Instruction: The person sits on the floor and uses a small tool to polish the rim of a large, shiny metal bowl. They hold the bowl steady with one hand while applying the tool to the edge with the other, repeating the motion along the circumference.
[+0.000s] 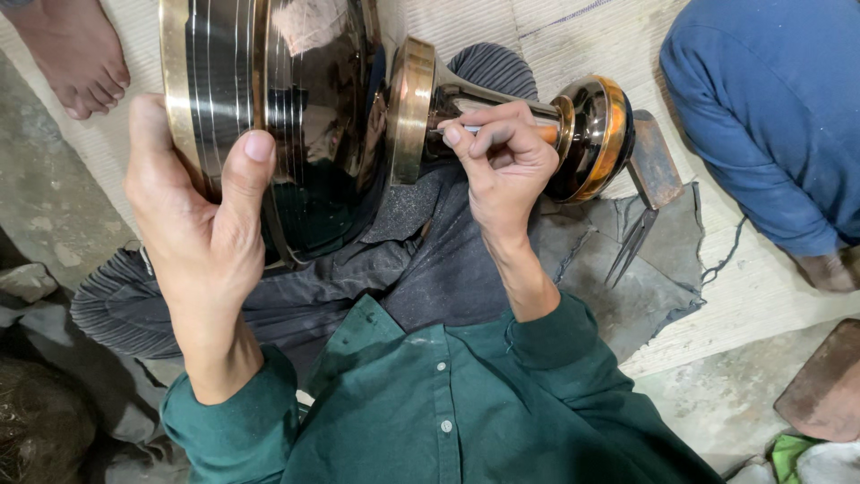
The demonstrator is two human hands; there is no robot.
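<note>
A large polished metal vessel (287,99) with brass bands lies across my lap, its shiny dark body reflecting the room. My left hand (193,206) grips the wide rim, thumb pressed on the outer wall. The vessel narrows into a brass collar (410,108) and a stem ending in a rounded brass-edged knob (596,134). My right hand (502,161) is closed on a thin pen-like tool (466,130), its tip against the stem just past the collar.
A two-pronged metal fork tool (640,215) lies on a grey cloth (645,287) to the right. Another person in blue (779,116) sits at the upper right. A bare foot (76,54) is at the upper left. A brown slab (824,385) sits lower right.
</note>
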